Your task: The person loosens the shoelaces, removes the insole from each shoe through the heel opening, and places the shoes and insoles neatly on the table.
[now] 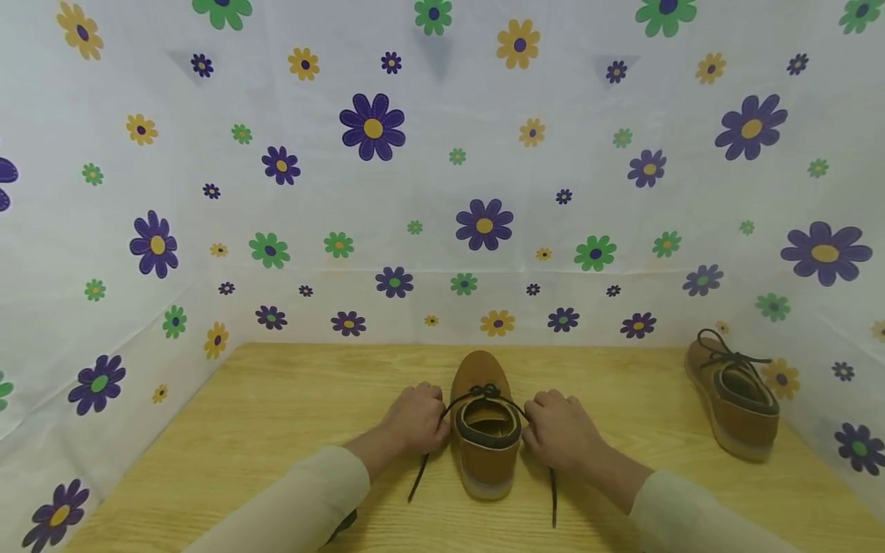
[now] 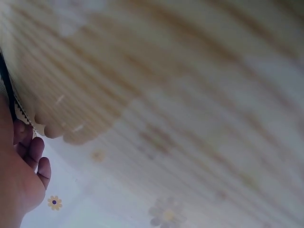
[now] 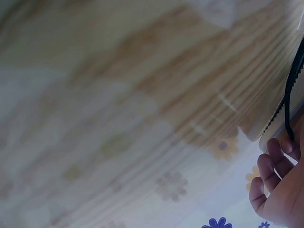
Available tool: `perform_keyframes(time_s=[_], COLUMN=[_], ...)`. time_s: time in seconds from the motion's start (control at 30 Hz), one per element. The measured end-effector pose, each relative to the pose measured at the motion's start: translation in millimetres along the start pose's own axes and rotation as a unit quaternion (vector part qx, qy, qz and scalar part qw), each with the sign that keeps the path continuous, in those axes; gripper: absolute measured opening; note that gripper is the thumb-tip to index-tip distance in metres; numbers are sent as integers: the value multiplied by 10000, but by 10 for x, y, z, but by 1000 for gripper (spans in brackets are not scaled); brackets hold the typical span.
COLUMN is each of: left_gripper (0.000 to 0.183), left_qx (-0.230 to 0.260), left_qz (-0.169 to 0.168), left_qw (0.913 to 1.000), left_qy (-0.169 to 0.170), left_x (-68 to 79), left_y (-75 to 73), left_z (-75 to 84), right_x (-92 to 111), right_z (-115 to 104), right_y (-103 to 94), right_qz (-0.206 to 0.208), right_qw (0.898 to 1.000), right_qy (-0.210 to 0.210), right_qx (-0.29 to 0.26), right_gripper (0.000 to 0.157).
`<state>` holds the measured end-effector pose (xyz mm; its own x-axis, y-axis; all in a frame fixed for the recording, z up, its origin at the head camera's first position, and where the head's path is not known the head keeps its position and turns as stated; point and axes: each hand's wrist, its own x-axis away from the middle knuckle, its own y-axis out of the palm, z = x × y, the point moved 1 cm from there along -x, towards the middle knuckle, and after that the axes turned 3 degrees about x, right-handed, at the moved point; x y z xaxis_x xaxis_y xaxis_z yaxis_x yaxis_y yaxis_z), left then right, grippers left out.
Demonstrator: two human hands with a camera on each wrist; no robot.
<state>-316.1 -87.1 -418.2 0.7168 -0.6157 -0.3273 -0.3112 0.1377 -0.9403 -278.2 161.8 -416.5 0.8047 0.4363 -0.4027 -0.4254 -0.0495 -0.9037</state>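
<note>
A brown shoe [image 1: 487, 465] with a dark collar stands on the table, its toe pointing away from me. From the small dark knot [image 1: 488, 391] on its front, a lace runs out to either side. My left hand [image 1: 417, 418] grips the left lace, whose loose end [image 1: 417, 478] hangs below the fist. On the other side my right hand [image 1: 561, 430] holds the right lace [image 3: 288, 107], its tail [image 1: 554, 499] trailing toward me. Both lace stretches between knot and hands look taut. In the wrist views, the fingers are curled beside the shoe's stitched sole edge.
A second brown shoe [image 1: 743, 418] stands at the table's right side, its dark laces tied in a bow [image 1: 736, 358]. The wood-grain table [image 1: 311, 384] is bordered by a white sheet [image 1: 415, 184] printed with flowers. A small dark object [image 1: 343, 524] shows beside my left sleeve.
</note>
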Motion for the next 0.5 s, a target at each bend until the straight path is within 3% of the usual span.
perform_keyframes(time_s=[0.33,0.5], left_gripper=[24,25], left_qx=[-202,-291], left_qz=[-727,-848], left_qw=[9968,9957], left_qy=[-263,-242], left_x=[-14,-7], left_y=[29,35], left_z=[-13,-33], right_x=[28,38], right_z=[17,53], right_y=[-22,-7], right_qz=[-528,-948], right_qw=[9981,9945], right_qy=[229,378], right_qx=[206,235], right_gripper=[15,15])
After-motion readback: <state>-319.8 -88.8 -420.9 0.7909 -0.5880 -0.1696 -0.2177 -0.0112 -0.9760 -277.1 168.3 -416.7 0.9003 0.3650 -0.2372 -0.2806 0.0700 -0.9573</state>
